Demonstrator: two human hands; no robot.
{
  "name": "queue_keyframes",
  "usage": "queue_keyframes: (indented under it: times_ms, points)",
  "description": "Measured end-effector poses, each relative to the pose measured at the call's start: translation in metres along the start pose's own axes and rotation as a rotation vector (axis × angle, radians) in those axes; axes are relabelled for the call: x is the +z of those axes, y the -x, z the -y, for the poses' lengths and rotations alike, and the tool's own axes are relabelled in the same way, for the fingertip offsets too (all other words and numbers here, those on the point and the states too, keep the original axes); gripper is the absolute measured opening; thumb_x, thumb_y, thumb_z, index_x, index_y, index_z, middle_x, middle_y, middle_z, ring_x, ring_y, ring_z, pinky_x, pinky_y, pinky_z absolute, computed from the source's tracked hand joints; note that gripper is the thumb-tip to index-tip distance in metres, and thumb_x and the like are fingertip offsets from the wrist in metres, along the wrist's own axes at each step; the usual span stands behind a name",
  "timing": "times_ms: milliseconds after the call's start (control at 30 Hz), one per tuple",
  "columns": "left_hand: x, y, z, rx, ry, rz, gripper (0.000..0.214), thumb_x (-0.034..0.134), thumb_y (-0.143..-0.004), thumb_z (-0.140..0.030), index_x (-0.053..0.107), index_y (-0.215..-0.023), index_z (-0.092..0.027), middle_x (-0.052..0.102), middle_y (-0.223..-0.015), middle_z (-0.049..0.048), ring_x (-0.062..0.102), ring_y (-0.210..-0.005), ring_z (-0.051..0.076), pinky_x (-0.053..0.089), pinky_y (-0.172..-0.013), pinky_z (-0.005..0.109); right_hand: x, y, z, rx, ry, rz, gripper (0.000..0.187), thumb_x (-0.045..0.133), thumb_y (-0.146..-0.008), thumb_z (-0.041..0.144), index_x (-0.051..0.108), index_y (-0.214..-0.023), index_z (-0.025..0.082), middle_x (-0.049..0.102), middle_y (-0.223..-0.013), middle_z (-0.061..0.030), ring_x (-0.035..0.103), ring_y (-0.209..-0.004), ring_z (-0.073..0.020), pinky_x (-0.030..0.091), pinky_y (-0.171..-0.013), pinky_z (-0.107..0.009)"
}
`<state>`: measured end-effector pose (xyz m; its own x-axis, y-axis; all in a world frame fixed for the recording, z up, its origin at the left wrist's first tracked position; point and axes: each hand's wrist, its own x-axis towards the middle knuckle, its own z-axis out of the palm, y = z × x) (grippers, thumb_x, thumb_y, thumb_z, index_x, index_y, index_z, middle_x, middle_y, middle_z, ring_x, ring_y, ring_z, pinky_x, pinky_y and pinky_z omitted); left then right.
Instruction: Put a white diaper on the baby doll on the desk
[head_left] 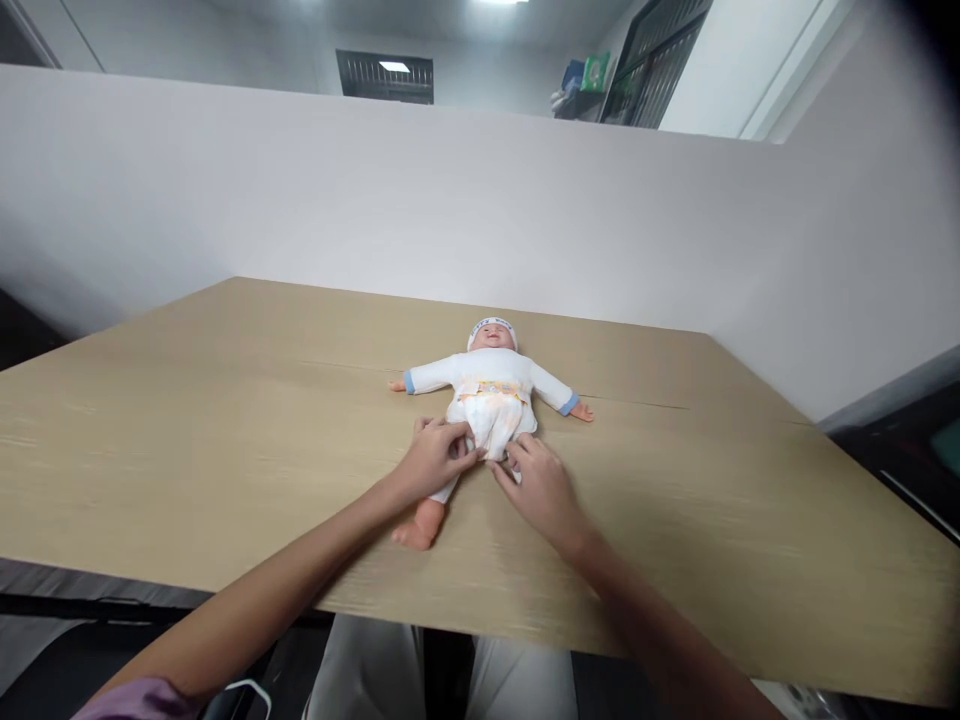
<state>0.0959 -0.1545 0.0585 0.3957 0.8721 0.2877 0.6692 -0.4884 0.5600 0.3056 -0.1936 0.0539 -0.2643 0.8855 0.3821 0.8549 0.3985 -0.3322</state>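
Observation:
A baby doll (491, 385) lies on its back on the wooden table (225, 400), head away from me, arms spread. It wears a white top with blue cuffs, a headband and a white diaper (491, 415). My left hand (435, 455) has its fingers curled and pinching the diaper's lower edge at the doll's left hip. My right hand (541, 485) lies over the doll's other leg, its fingers bent and pressed at the diaper's crotch. One bare orange foot (416, 530) sticks out below my left hand.
A white partition wall (375, 200) stands behind the table. The table's front edge runs close to my lap. A dark object (915, 450) sits off the right side.

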Motion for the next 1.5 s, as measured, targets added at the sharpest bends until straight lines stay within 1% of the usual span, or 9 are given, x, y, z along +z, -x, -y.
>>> queue_keyframes:
  times_ms: [200, 333, 467, 733, 900, 1033, 1167, 1333, 1500]
  points:
    - [0.003, 0.002, 0.008, 0.047, 0.089, -0.028, 0.022, 0.067, -0.096, -0.038, 0.062, -0.083, -0.021, 0.067, -0.084, -0.0013, 0.061, -0.092, 0.022, 0.036, -0.092, 0.039, 0.004, 0.011, 0.002, 0.027, -0.047, -0.018, 0.007, 0.068, -0.098, 0.029, 0.069, -0.100, 0.022, 0.066, -0.106, -0.0075, 0.062, -0.098, -0.0272, 0.051, -0.083, -0.040]
    - [0.001, 0.004, 0.010, 0.097, 0.164, -0.080, 0.015, 0.064, -0.097, -0.036, 0.065, -0.092, -0.022, 0.067, -0.114, 0.0062, 0.062, -0.109, 0.024, 0.043, -0.097, 0.039, 0.007, 0.014, 0.004, 0.031, -0.096, -0.062, 0.016, 0.068, -0.097, 0.027, 0.067, -0.112, 0.022, 0.065, -0.125, -0.0105, 0.061, -0.110, -0.0310, 0.052, -0.093, -0.045]
    - [0.000, 0.004, 0.010, 0.095, 0.214, -0.075, 0.013, 0.064, -0.097, -0.033, 0.064, -0.092, -0.022, 0.065, -0.124, 0.0083, 0.060, -0.116, 0.026, 0.044, -0.099, 0.039, 0.011, 0.014, 0.005, 0.034, -0.148, -0.070, 0.024, 0.069, -0.095, 0.028, 0.065, -0.118, 0.024, 0.065, -0.133, -0.0107, 0.060, -0.115, -0.0331, 0.051, -0.097, -0.049]
    - [0.000, 0.000, 0.010, 0.048, 0.212, -0.046, 0.013, 0.065, -0.092, -0.035, 0.060, -0.090, -0.022, 0.064, -0.088, 0.0012, 0.057, -0.092, 0.023, 0.042, -0.086, 0.036, 0.015, 0.006, 0.000, 0.160, -0.278, -0.087, 0.018, 0.069, -0.091, 0.036, 0.061, -0.100, 0.023, 0.067, -0.092, -0.0066, 0.060, -0.088, -0.0270, 0.050, -0.077, -0.039]
    - [0.002, -0.004, 0.017, -0.032, 0.426, -0.029, 0.026, 0.070, -0.088, -0.041, 0.052, -0.089, -0.022, 0.055, -0.082, -0.0029, 0.050, -0.078, 0.017, 0.041, -0.074, 0.030, 0.012, 0.000, -0.007, 0.347, -0.499, -0.138, 0.031, 0.070, -0.089, 0.043, 0.054, -0.107, 0.025, 0.070, -0.089, -0.0021, 0.057, -0.070, -0.0198, 0.048, -0.067, -0.033]
    - [0.009, -0.004, 0.024, -0.140, 0.666, -0.050, 0.043, 0.078, -0.085, -0.047, 0.043, -0.094, -0.024, 0.048, -0.082, -0.0052, 0.048, -0.075, 0.014, 0.040, -0.069, 0.026, -0.006, -0.004, -0.013, 0.405, -0.492, -0.123, 0.032, 0.074, -0.087, 0.048, 0.058, -0.101, 0.025, 0.078, -0.094, -0.0031, 0.065, -0.076, -0.0213, 0.048, -0.074, -0.035]
    - [0.012, -0.001, 0.024, -0.224, 0.752, -0.101, 0.049, 0.085, -0.079, -0.045, 0.052, -0.107, -0.023, 0.062, -0.095, -0.0006, 0.060, -0.086, 0.017, 0.047, -0.076, 0.029, -0.019, -0.006, -0.015, 0.380, -0.472, -0.037, 0.024, 0.071, -0.091, 0.049, 0.069, -0.090, 0.025, 0.080, -0.094, -0.0038, 0.070, -0.080, -0.0235, 0.048, -0.073, -0.035]
    - [0.002, 0.002, 0.013, -0.176, 0.582, -0.051, 0.035, 0.078, -0.086, -0.050, 0.068, -0.101, -0.020, 0.073, -0.105, 0.0045, 0.067, -0.096, 0.023, 0.049, -0.085, 0.034, -0.007, -0.003, -0.015, 0.304, -0.350, -0.057, 0.021, 0.070, -0.093, 0.048, 0.075, -0.091, 0.027, 0.081, -0.095, -0.0036, 0.068, -0.093, -0.0284, 0.047, -0.082, -0.040]
    - [-0.003, -0.001, 0.012, -0.188, 0.618, 0.048, 0.040, 0.070, -0.090, -0.058, 0.074, -0.101, -0.020, 0.074, -0.097, 0.0046, 0.065, -0.092, 0.025, 0.051, -0.081, 0.035, 0.006, -0.003, -0.018, 0.259, -0.386, -0.064, 0.022, 0.069, -0.094, 0.046, 0.074, -0.087, 0.025, 0.079, -0.095, -0.0039, 0.066, -0.097, -0.0287, 0.047, -0.089, -0.041]
